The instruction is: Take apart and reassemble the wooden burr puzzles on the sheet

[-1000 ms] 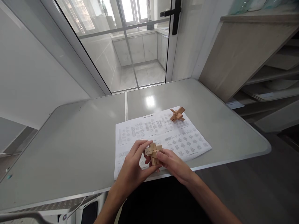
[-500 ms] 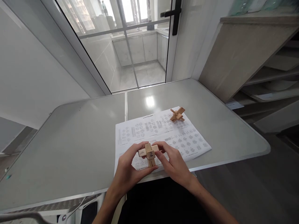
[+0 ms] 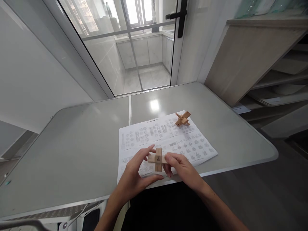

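Observation:
A wooden burr puzzle (image 3: pixel 158 159), made of crossed pale bars, is held just above the printed sheet near the table's front edge. A dark mark like a "2" or "Z" shows on its middle. My right hand (image 3: pixel 179 163) pinches the right-hand bar between thumb and fingers. Around the puzzle's left side curves my left hand (image 3: pixel 136 170), open, its thumb and fingers spread wide; whether a fingertip touches the wood I cannot tell. Under both hands lies the white instruction sheet (image 3: pixel 163 138), covered with small diagrams.
A second wooden burr puzzle (image 3: pixel 183 119) sits on the sheet's far right corner. The grey table (image 3: pixel 96 138) ends at a glass door (image 3: pixel 149 51) behind. Wooden shelves (image 3: pixel 255 54) stand along the right side. A cable and a dark device (image 3: pixel 91 219) lie below the front edge.
My left hand has loosened from the wooden puzzle and its fingers have spread. The puzzle has turned so its crossed bars face me more squarely, with my right hand gripping the right bar.

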Available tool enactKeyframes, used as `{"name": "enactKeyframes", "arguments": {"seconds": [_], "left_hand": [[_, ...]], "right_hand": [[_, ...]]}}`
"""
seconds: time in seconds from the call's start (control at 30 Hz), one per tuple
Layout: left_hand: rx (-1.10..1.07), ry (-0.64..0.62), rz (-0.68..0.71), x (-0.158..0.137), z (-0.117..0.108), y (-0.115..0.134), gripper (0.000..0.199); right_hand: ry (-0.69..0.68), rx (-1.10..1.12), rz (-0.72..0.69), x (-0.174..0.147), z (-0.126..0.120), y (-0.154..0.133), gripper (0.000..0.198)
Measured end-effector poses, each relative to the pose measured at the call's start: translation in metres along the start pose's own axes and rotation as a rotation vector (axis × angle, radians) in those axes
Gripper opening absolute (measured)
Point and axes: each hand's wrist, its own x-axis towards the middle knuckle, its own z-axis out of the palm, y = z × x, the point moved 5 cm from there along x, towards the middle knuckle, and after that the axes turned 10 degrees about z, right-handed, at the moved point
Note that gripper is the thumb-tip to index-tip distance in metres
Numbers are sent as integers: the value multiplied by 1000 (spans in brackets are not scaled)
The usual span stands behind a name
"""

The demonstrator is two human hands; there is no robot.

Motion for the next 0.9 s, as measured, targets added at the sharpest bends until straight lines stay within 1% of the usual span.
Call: {"name": "enactKeyframes", "arguments": {"seconds": [0.03,0.07,0.1,0.17,0.23,0.3,0.37,0.43,0.5,0.63,0.73,0.8,0.83,0.9], "left_hand": [[5,12,-26,-2,1,-5,85],[11,26,-55,-5,1,-11,84],[23,43,-84,-8,1,-16,77],[72,82,-135,-16,-2,-27,56],[131,126,-175,-25,-8,-36,43],[180,136,-200,-34,-14,-43,36],[235,133,-222,-43,-20,-50,32],[293,139,-228,-51,-25,-56,30],[330,144,-231,-58,-29,-62,30],[345,149,-254,-68,-28,-71,29],[338,155,-254,-68,-26,-73,27],[324,158,-258,-66,-26,-73,27],[313,159,-265,-65,-26,-73,27],[285,165,-284,-64,-27,-72,27]], "right_hand": [[41,58,15,0,-5,1,54],[92,141,33,1,-12,2,53],[149,245,53,1,-20,4,50],[255,479,96,1,-37,7,45],[311,647,99,1,-53,8,42],[345,714,72,3,-70,8,38],[365,732,41,7,-84,9,34],[364,748,18,13,-96,10,34],[341,773,25,20,-102,13,33],[319,837,36,26,-101,16,26],[351,812,45,20,-89,16,30],[382,710,54,13,-77,18,34],[389,614,57,9,-70,18,34],[416,352,30,2,-57,19,34]]}}
